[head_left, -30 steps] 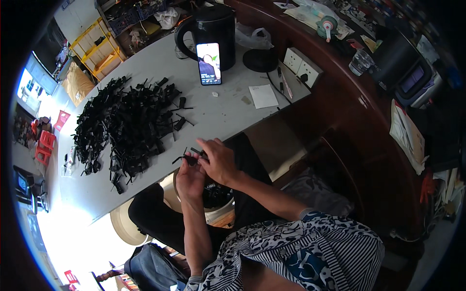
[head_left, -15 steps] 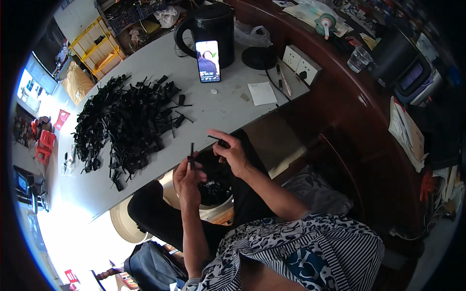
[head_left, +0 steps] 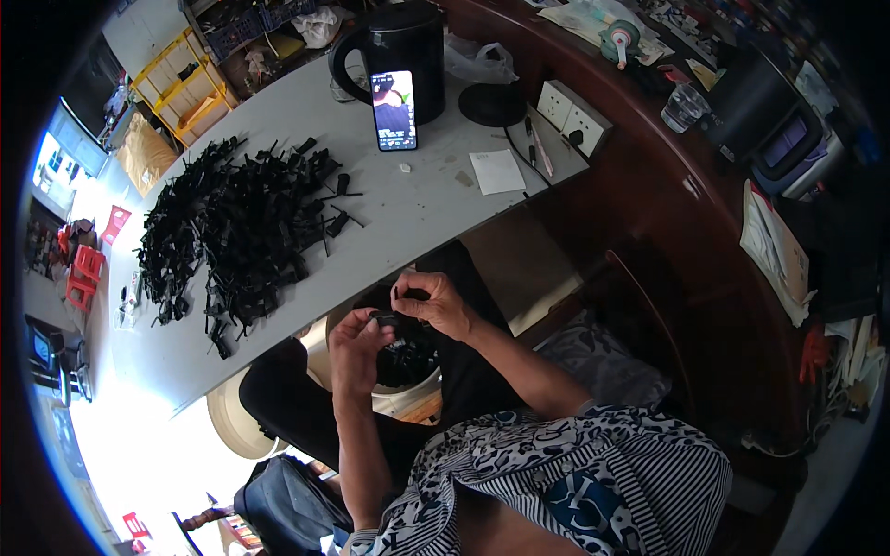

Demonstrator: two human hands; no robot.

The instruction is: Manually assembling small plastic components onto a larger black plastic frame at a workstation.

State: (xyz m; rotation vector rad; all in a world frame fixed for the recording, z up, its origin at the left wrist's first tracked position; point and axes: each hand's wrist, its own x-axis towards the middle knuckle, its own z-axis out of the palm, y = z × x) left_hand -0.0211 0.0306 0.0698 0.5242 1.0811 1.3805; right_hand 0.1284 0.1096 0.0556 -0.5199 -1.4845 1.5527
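While a small black part [head_left: 382,318] is pinched between the thumb and fingers of the left hand [head_left: 355,343], the right hand [head_left: 434,304] is held just beside it with thumb and fingertips drawn together; whether anything is clamped there cannot be told, since the fingertips are seen only as small, dark shapes. Both hands and the part are placed nearer the wearer than the phone [head_left: 397,111], which is taken as the landmark.

The phone is propped upright against a black kettle [head_left: 408,42], and on its lit screen a picture is shown with tiny lines of characters (too small to be read). To the left of the phone, and nearer the wearer, a large pile of black parts [head_left: 246,232] is spread on the grey table [head_left: 408,208]. To its right, a white slip of paper [head_left: 498,172] is laid; whether it is written on cannot be made out. Farther right of the phone, a white power strip [head_left: 575,119] is seen. Well toward the wearer from the phone, pale letter-like shapes are printed on a blue patch of the patterned shirt [head_left: 630,454].
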